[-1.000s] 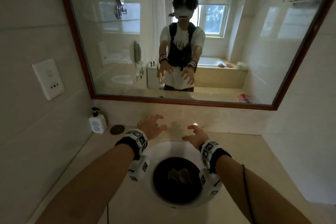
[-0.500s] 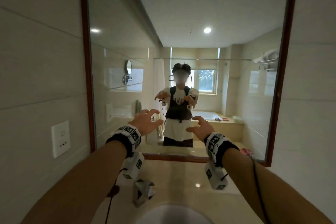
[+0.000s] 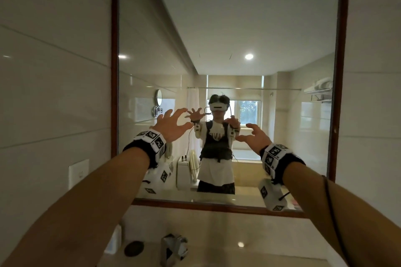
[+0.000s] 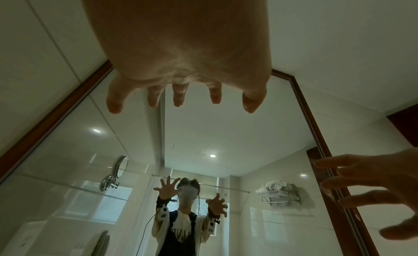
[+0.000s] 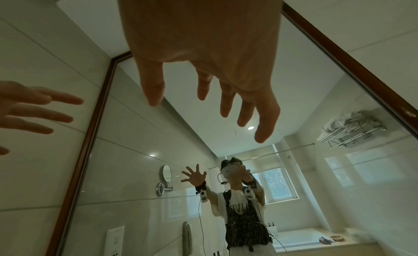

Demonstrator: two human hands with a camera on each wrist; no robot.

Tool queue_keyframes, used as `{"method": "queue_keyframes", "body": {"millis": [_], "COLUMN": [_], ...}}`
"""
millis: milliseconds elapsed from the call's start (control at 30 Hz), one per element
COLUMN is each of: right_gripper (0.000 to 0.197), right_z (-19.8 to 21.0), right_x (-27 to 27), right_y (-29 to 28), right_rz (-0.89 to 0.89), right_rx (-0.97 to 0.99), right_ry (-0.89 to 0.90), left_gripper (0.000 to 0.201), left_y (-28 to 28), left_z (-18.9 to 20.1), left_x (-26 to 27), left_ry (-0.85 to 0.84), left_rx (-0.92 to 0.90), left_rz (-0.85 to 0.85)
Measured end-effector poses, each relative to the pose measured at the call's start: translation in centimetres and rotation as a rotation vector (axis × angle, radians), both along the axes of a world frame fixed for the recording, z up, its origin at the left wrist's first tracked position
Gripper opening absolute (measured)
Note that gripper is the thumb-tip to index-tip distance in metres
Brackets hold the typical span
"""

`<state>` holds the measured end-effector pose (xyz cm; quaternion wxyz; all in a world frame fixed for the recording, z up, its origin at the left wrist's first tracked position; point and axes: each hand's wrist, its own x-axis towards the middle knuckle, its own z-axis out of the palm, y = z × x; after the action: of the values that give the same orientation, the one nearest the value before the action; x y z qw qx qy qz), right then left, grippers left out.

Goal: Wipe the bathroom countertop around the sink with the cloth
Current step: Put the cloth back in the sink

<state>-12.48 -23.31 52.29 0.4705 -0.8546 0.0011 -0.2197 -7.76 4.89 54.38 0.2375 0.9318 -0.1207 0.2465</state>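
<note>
While both arms are reaching up toward the large wood-framed wall mirror [image 3: 227, 28], the left hand [image 3: 171, 124] and the right hand [image 3: 253, 137] are spreading their fingers wide in the air, holding nothing. The cloth is not showing in any view; where it is lying cannot be told. The glossy beige stone desk [image 3: 271, 243] is sitting low in the head view, well below both hands, with a chrome faceted tap [image 3: 173, 249] and a dark round disc [image 3: 134, 248] standing on it. Judging by the task, a cloth should be handling light and limp, bunching easily; gathering it in a loose wad under a flat palm looks best. The polished surface is likely slippery, so steady downward pressure should be helping. No wiping is under way yet
</note>
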Motion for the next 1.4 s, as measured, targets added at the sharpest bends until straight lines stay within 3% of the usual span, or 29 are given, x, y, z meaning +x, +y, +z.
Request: {"method": "queue_keyframes", "body": {"millis": [300, 800, 1133, 1233, 1400], "right_gripper": [0.070, 0.069, 0.068, 0.069, 0.047], "right_z": [-2.0, -2.1, 1.9, 4.1, 9.0], "right_x": [0.0, 0.7, 0.4, -1.2, -6.8], "right_y": [-0.4, -2.4, -3.0, -2.7, -1.7], "right_rz": [-0.030, -0.108, -0.134, -0.066, 0.111], "right_rx": [0.052, 0.039, -0.010, 0.106, 0.271], "right_ry": [0.022, -0.022, -0.127, -0.221, -0.474], "left_gripper": [0.065, 0.057, 0.062, 0.064, 0.065], "left_y": [-0.5, -3.0, -4.0, -3.8, -3.2], "left_z": [-2.5, -2.1, 0.3, 1.9, 3.8], "left_x": [-1.2, -0.7, -1.5, -2.1, -2.6], "left_ry": [0.007, -0.014, -0.066, -0.080, -0.143], "left_rx": [0.003, 0.027, -0.024, 0.004, -0.007], "left_rz": [0.034, 0.090, 0.098, 0.092, 0.047]}}
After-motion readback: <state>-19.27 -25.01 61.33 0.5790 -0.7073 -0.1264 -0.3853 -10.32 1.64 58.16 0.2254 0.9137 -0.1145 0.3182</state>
